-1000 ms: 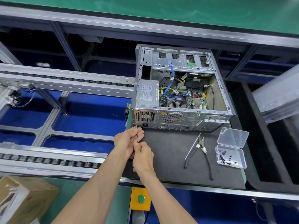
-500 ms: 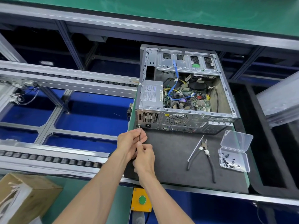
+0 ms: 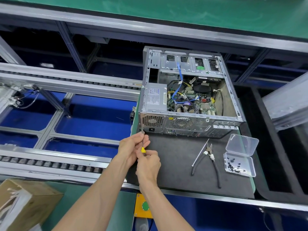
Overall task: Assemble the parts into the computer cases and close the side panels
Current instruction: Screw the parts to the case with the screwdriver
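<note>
Your right hand [image 3: 147, 164] grips the yellow-handled screwdriver [image 3: 142, 148]; left hand [image 3: 133, 148] fingers pinch the shaft, tip at the PSU screw [image 3: 142, 130], just beyond your fingertips at the PC case [image 3: 188, 97] rear lower-left corner. Risks: the tip could cam out if you tilt the shaft, or the screw drops off the mat edge. Side panel's off, not in view. Screw box [image 3: 240, 164] and cutters [image 3: 210, 155] lie well to your right.

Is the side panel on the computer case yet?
No, the computer case lies open on its side, with the power supply, cables and board exposed from above.
</note>
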